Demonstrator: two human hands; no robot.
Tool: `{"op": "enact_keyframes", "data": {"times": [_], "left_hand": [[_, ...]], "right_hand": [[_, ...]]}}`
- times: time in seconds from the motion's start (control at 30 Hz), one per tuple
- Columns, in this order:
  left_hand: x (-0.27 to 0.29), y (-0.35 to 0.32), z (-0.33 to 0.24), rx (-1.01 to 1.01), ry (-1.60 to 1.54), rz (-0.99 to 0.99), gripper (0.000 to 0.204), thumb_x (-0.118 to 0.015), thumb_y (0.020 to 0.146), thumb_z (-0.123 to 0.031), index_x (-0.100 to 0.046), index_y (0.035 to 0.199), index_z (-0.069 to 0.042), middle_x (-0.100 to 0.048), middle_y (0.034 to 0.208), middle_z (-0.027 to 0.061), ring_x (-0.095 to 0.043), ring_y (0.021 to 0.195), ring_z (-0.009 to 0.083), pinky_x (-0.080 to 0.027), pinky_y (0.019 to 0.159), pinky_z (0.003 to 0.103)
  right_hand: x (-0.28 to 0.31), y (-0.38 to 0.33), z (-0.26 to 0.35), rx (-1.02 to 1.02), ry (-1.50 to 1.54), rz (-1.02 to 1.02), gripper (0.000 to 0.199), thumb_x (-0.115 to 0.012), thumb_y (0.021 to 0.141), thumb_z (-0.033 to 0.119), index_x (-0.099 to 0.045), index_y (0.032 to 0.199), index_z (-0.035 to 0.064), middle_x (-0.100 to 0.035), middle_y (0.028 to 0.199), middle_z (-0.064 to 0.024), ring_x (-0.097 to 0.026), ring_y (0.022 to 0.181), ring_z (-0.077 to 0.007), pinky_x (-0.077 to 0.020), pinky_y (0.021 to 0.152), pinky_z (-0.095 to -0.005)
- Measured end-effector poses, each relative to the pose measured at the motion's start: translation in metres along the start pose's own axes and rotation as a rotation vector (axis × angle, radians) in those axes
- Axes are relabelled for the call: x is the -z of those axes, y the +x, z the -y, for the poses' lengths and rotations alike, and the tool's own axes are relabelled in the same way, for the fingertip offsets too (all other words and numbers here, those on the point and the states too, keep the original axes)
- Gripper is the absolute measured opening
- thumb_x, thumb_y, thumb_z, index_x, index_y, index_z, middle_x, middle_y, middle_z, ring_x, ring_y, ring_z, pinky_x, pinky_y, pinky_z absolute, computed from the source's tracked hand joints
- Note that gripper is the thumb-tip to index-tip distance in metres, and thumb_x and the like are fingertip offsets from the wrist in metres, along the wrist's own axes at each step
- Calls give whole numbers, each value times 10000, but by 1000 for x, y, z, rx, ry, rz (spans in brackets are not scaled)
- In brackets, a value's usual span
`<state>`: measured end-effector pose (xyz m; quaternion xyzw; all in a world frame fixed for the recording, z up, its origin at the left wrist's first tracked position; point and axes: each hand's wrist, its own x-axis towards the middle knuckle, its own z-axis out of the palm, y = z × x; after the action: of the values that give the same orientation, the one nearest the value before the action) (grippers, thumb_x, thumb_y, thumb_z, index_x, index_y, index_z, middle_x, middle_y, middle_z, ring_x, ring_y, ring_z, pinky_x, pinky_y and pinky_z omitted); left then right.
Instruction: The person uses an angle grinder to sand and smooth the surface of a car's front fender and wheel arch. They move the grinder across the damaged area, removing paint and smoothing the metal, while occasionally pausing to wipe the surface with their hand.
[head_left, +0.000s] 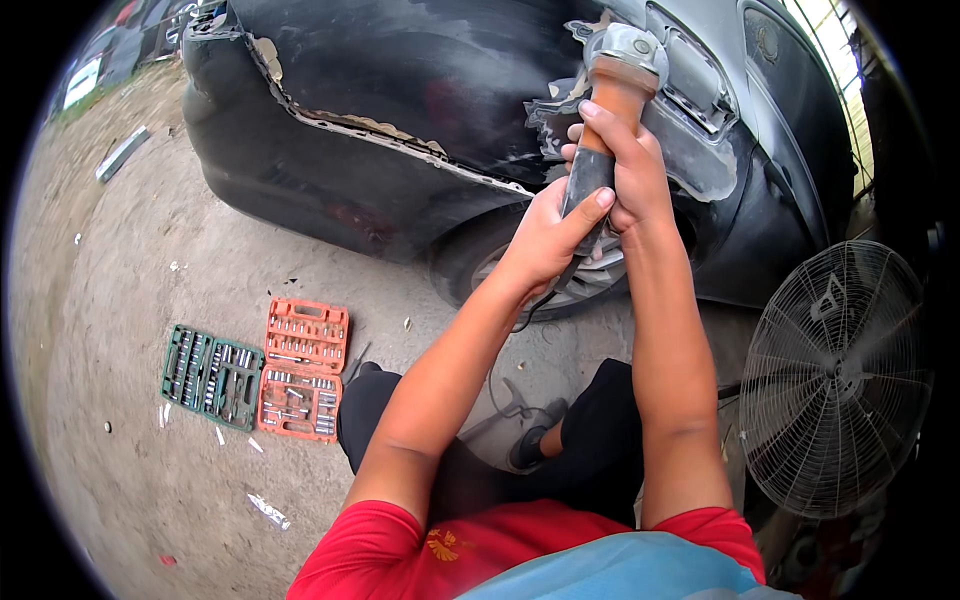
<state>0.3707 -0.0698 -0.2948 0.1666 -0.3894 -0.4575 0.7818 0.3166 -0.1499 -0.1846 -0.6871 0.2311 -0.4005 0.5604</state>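
Observation:
Both my hands hold an orange and black angle grinder [617,97] up against the side of a dark car [400,90]. My left hand [553,232] is closed round the black rear end of its body. Farther up, my right hand [638,165] wraps the orange part near the metal head. The grinder's head is over a sanded patch with bare metal and filler [555,115], beside the open fuel filler recess [695,85]. Its disc is hidden beneath the head. A dark cord hangs from the grinder past the wheel [600,275].
An orange socket set case [303,372] and a green one [212,378] lie open on the concrete floor at the left. A large wire-caged fan [838,380] stands at the right. A grey strip [122,155] lies at the far left. The car's bumper seam [390,135] is ragged.

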Motion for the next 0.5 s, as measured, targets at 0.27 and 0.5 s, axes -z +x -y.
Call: {"op": "enact_keyframes", "data": {"times": [0.27,0.5], "left_hand": [[8,6,-3,15,49,7,479,-738,1055,-505,-636,1169,-51,-697,938,24,-652,719,97,-542,645,270],[11,-2,-18,-6,120,-21,475,-747,1052,-492,-641,1171,-45,-693,937,25,-650,747,89,-538,660,261]], "right_hand": [[-4,-1,3,3,28,-16,482,-862,940,341,-673,1199,-19,-735,982,-129,-754,812,-195,-628,700,-328],[-19,-4,-1,-19,130,-36,481,-880,912,322,-677,1178,-24,-711,941,-113,-729,793,-198,-599,680,-320]]}}
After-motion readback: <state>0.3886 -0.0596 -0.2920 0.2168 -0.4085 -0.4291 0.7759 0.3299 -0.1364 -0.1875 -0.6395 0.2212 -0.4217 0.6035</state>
